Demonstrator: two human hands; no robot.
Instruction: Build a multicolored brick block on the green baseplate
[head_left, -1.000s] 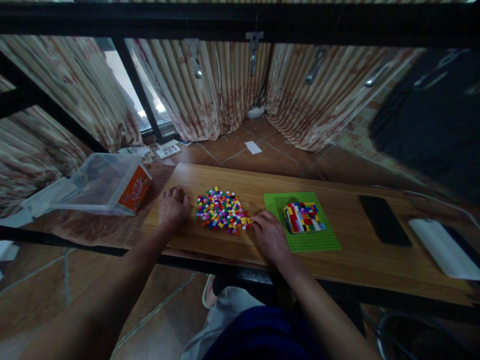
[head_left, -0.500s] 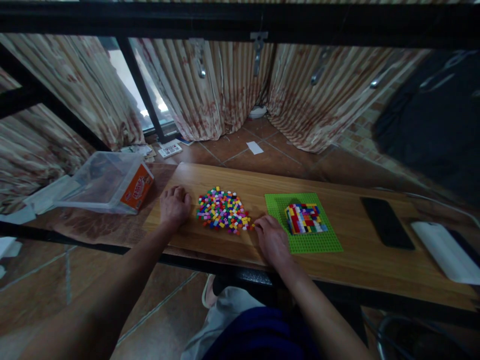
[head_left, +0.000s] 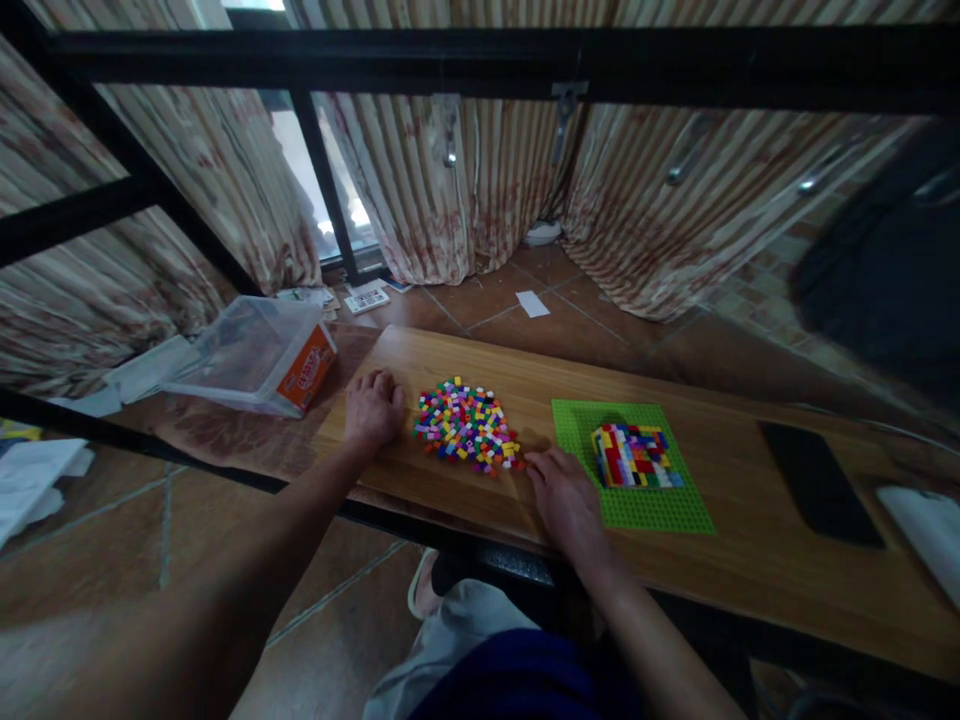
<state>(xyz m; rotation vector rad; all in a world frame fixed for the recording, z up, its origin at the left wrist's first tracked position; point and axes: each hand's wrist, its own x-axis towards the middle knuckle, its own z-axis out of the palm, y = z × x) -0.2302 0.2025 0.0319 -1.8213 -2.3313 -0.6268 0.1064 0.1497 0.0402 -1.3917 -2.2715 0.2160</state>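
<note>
Loose bricks and a built block flank a working hand on a wooden tabletop (head_left: 450, 352).
From left, the left hand (head_left: 373, 410) rests half open, nothing visible in its grasp, beside the brick pile (head_left: 466, 425); a sideways nudge could scatter pieces. The right hand's (head_left: 566, 500) fingers are drawn nearly together at the pile's right edge; whether they grip a brick is unclear. Turning carelessly, that hand might catch the adjacent green baseplate (head_left: 660, 512), jolting the brick block (head_left: 634, 458) on it.

L hand (head_left: 374, 409), brick pile (head_left: 466, 425), R hand (head_left: 568, 496) nr baseplate (head_left: 654, 512)
</note>
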